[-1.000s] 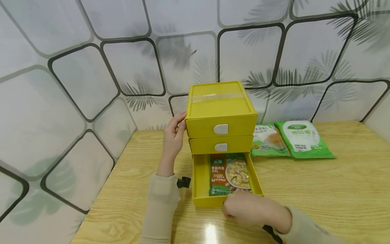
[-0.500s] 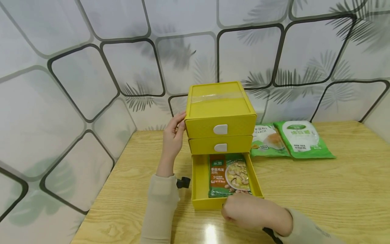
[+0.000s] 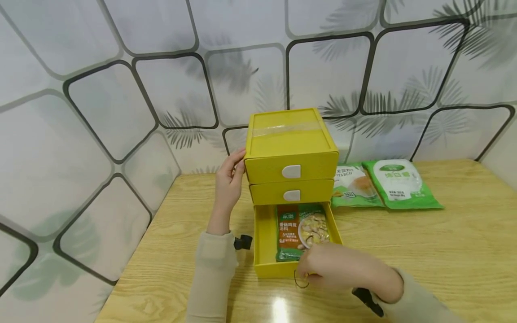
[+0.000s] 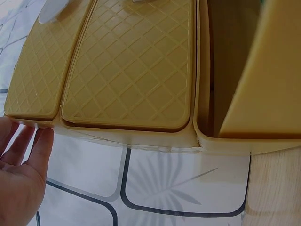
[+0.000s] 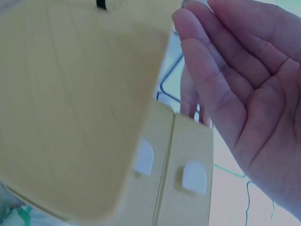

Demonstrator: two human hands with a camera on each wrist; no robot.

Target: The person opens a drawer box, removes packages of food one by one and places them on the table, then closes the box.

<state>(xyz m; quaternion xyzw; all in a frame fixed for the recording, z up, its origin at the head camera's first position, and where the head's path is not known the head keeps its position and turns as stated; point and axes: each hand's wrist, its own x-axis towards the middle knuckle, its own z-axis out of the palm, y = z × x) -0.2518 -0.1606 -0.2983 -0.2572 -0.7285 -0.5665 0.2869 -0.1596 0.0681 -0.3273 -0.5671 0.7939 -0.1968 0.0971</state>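
A yellow three-tier drawer cabinet (image 3: 288, 139) stands on the table, its bottom drawer (image 3: 276, 270) pulled out. Inside that drawer lies a green and brown soup-mix packet (image 3: 290, 231) with a bowl of food pictured on it. My left hand (image 3: 229, 186) rests its fingertips against the cabinet's upper left side; the left wrist view shows them at the edge of the top drawer. At the front right of the bottom drawer is my right hand (image 3: 333, 265), covering its corner. Its fingers (image 5: 207, 75) are loosely bent in the right wrist view, holding nothing. A thin dark loop (image 3: 300, 285) hangs by that hand.
Two green and white bags, one a starch bag (image 3: 355, 186) and one a white-centred bag (image 3: 400, 184), lie on the table right of the cabinet. A patterned wall (image 3: 242, 80) rises close behind. The two upper drawers, with white tabs (image 3: 291, 172), are shut.
My right hand has lifted slightly and shifted off the drawer's front, over its right corner, and the dark loop now shows. The bottom drawer came out slightly earlier. My left hand stays put.
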